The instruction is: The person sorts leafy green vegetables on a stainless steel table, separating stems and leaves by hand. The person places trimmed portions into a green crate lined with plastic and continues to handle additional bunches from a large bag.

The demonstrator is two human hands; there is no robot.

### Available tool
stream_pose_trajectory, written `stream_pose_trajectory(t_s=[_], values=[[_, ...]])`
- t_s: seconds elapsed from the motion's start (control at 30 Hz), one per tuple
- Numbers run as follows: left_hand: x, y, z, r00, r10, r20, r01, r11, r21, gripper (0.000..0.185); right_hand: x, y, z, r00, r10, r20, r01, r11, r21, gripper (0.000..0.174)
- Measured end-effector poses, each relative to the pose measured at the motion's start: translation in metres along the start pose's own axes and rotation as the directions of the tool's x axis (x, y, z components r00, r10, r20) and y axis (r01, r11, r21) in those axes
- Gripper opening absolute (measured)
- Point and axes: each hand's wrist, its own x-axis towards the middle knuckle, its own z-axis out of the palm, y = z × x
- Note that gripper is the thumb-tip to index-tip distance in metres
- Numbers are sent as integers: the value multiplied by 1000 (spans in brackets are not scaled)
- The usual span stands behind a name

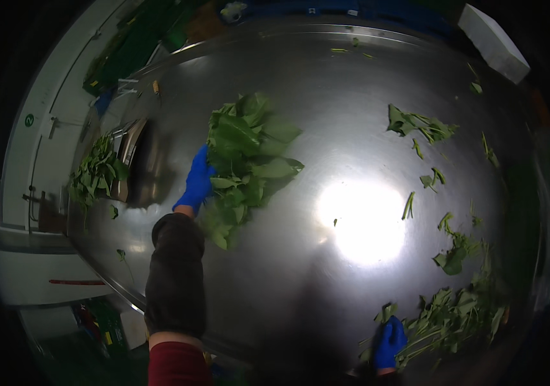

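Observation:
My left hand (pixel 197 178), in a blue glove, grips a large bunch of leafy greens (pixel 250 164) from its left side, over the stainless steel table (pixel 275 294). The broad leaves fan out to the right, and some are blurred. At the lower right, my right hand (pixel 390 342), also blue-gloved, is at the left end of a loose pile of leafy stems (pixel 458 309). A small leaf (pixel 385 312) shows just beyond its fingers. Whether those fingers hold a stem is hidden.
A metal device (pixel 132 159) stands at the left beside another bunch of greens (pixel 94 173). Cut stems (pixel 408 206) and a leafy sprig (pixel 419 124) lie scattered on the right. A white box (pixel 494 43) sits at the far right corner; green crates (pixel 135 48) are beyond the left edge.

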Motion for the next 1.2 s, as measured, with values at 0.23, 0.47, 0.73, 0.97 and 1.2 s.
stream_pose_trajectory(t_s=[0.23,0.47,0.73,0.97,1.2], values=[[-56,131,-45,937,55,-345,-69,997,-28,52,-1,-11,-5,998,-56,25,54,996,75,21],[-255,237,40,887,344,308,-377,925,51,76,4,17,7,978,-191,-85,202,965,167,20],[-398,392,149,290,597,748,-748,629,-211,106,20,16,-56,964,-104,243,-36,860,509,23],[-441,470,262,348,684,641,-832,540,-125,101,35,46,-240,969,-24,-246,61,987,147,27],[-406,599,374,404,703,584,-689,655,-312,80,130,190,-416,759,-356,-545,170,917,-361,49]])
